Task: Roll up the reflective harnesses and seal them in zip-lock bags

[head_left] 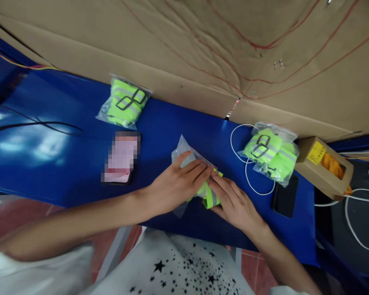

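Observation:
Near the front edge of the blue table, a clear plastic bag (181, 148) lies under my left hand (180, 180). My left fingers are bent over the bag and press it against a folded neon yellow-green reflective strap (211, 197) with a grey stripe. My right hand (233, 200) is closed around the right end of that strap, its fingertips meeting the left ones at the bag's edge. Part of the strap seems to be inside the bag; my fingers hide how far.
A filled bag (129, 102) of neon straps sits at the back left, others (272, 151) at the right. A phone (121, 157) lies left, a black phone (285, 196) right. A cardboard box (324, 166) stands by the right edge, near a white cable (247, 176).

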Tool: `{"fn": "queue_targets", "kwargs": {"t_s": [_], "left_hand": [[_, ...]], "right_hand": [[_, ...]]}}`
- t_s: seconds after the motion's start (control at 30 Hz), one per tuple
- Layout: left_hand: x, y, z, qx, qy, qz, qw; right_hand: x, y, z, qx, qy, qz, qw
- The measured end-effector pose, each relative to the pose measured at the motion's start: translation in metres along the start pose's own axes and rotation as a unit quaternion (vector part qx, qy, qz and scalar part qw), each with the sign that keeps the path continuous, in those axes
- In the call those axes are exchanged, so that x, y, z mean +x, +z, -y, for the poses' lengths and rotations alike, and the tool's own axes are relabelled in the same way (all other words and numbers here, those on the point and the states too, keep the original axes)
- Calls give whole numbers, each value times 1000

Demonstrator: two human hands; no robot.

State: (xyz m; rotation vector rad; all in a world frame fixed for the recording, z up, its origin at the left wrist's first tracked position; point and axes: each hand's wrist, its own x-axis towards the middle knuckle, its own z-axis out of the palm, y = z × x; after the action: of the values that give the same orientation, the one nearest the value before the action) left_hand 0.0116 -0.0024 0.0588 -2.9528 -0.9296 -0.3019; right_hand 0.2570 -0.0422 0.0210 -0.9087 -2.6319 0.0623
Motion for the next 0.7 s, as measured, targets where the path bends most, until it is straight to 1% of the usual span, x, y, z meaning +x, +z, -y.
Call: {"fn": "queue_targets", "kwargs": {"t_s": [0.13,0.2,0.27,0.37,0.47,0.53,0.57,0.63,0.7], "left_hand": [[-6,1,-1,16,-35,49,998],[-7,1,0,21,-46,67,996],[-6,1,1,16,-38,78,996],[-5,-1,2,-12,-28,85,996],[-6,-3,0,-39,-26,53,998],[-6,-5,-1,-45,-14,12,999],[-7,-5,-2,-48,-9,-11,999],[-6,-5,-3,-55,-5,-44,998],[-6,-4,-5,-55,-5,-60,997]], "right_hand": [[-4,7,2,26,-24,-14,999],[-4,9,2,26,-39,-11,999],[-3,9,1,24,-57,-13,998],[-3,10,-1,38,-69,-34,996],[-6,11,-1,47,-29,-76,996],[-7,11,-2,26,6,-113,993],[-7,9,-2,20,9,-118,993],[-5,3,-4,28,-8,-100,995],[-2,-5,-6,31,-35,-66,997]]}}
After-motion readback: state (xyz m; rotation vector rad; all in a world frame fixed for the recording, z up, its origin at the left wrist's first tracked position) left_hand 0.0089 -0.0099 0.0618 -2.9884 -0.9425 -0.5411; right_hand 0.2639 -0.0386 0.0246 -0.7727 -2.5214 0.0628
